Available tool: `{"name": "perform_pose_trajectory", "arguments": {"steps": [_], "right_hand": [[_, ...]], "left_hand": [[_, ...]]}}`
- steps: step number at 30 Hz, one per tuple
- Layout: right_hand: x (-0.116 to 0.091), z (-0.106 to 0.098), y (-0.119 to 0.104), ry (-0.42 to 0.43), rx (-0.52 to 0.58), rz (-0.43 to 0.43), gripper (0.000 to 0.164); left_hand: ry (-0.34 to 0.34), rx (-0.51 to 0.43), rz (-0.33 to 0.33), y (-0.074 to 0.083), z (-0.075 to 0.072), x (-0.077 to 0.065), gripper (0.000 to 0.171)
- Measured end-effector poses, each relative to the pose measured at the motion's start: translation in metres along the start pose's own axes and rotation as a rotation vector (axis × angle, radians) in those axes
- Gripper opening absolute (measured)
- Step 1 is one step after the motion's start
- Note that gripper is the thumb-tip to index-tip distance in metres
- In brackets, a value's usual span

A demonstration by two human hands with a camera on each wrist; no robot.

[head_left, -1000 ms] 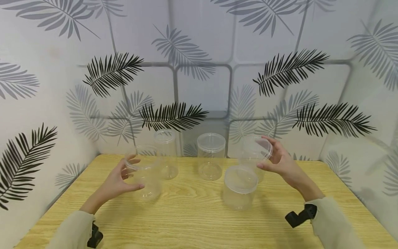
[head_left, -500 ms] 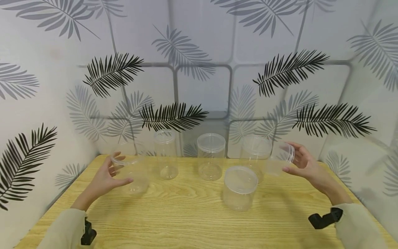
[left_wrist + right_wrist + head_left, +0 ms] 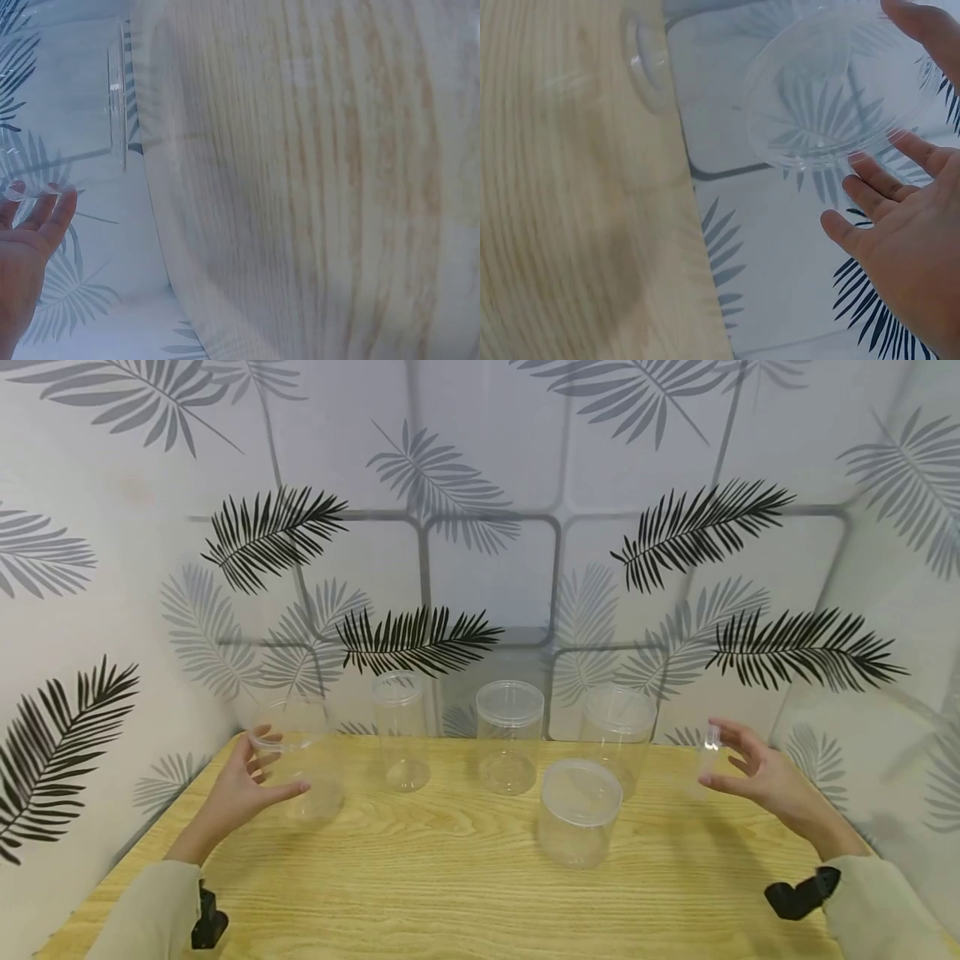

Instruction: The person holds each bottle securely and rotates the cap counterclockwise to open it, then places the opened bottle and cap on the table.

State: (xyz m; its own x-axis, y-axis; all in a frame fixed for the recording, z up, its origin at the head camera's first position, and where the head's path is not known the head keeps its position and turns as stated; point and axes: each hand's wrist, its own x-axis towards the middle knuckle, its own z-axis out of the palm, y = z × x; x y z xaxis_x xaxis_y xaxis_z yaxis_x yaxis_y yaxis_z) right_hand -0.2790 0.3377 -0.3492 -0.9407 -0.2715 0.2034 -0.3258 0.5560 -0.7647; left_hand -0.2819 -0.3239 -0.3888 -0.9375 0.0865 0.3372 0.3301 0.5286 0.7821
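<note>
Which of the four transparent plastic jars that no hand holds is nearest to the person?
The short, round, clear plastic jar at the front; the other three jars are taller and stand farther back.

No writing (numbers included) can be read anywhere.

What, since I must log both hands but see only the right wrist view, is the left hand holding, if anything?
Observer: The left hand grips a clear jar.

Operator: And what stands to the right of it, as the head view shows it?

Observer: Four other jars stand on the table.

Operator: Which of those is nearest the person?

Observer: The short one, in front of the other three.
</note>
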Motion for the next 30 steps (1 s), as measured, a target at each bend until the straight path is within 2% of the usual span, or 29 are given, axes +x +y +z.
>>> {"name": "perform_pose_trajectory", "arguments": {"steps": [9,14,18,22,29,30], "right_hand": [[0.000,0.002,0.025,-0.040,-0.094,0.076,0.088],[0.000,0.006,0.035,-0.061,-0.243,0.093,0.092],[0.001,0.011,0.042,-0.083,-0.329,0.074,0.092],[0.001,0.015,0.048,-0.078,-0.371,0.032,0.089],[0.003,0.021,0.055,-0.069,-0.409,0.022,0.087],[0.004,0.022,0.056,-0.068,-0.408,0.026,0.087]], "left_hand": [[0.028,0.000,-0.052,-0.006,-0.001,-0.001,0.066],[0.019,0.012,-0.071,-0.010,-0.001,0.000,0.071],[0.009,0.015,-0.082,-0.014,-0.001,-0.001,0.079],[0.006,0.014,-0.093,-0.016,0.000,-0.001,0.076],[-0.009,0.011,-0.126,-0.017,-0.001,-0.001,0.102],[-0.011,0.012,-0.129,-0.018,-0.002,-0.001,0.101]]}}
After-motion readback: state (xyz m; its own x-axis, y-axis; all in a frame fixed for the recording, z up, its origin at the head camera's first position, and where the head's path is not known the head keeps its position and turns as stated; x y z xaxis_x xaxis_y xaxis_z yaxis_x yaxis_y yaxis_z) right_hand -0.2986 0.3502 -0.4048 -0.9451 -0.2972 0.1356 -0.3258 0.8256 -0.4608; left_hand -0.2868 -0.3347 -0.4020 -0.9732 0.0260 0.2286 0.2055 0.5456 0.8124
